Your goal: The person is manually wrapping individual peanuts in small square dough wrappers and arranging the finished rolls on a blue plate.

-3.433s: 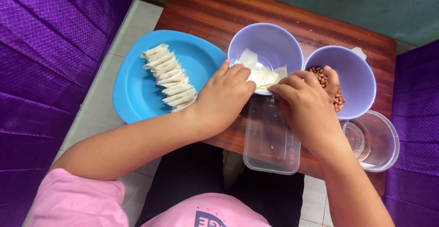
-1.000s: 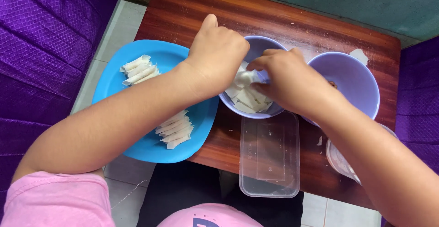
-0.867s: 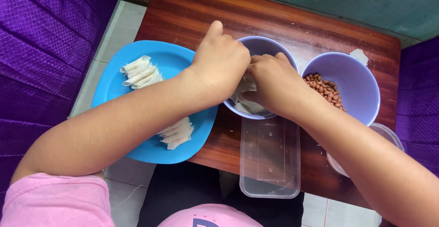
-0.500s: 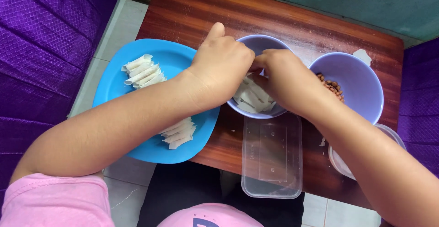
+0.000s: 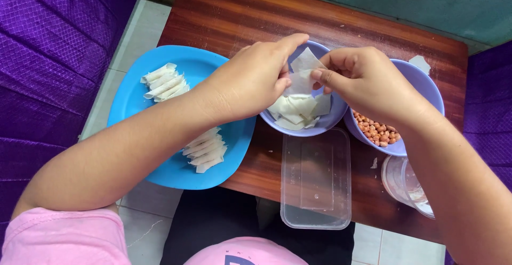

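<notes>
Pale, paper-thin wrapper square (image 5: 301, 73) is pinched between both hands just above the lavender bowl of wrappers (image 5: 320, 123), at table centre. Head view only, looking straight down.

Left hand (image 5: 253, 81): thumb and forefinger closed on the sheet's left edge, other fingers curled loosely. Right hand (image 5: 362, 81): fingertips nipped narrow on the right edge. The sheet hangs slightly buckled between them and looks lifted off the stack, though contact with the pieces below can't be ruled out.

Handling, as judged: very light, limp, probably slightly tacky or floury, and it likely tears if pulled hard. Sheets in the bowl overlap, so peeling one by a corner or edge looks like the way to take it; a flat grab would crumple it or lift several.

More loose squares lie heaped in the same bowl. Right of it, touching or nearly so, is a second lavender bowl with peanuts (image 5: 376, 131), partly under the right wrist. Near side: clear rectangular tub (image 5: 316, 179), open, overhanging the brown wooden table (image 5: 224, 14). Clear round container (image 5: 405, 182) at near right, contents unclear. Left: blue plate (image 5: 133, 102) with a row of rolled white wrappers (image 5: 162, 81), partly hidden by the left forearm. Purple upholstery (image 5: 48, 57) on both sides.
</notes>
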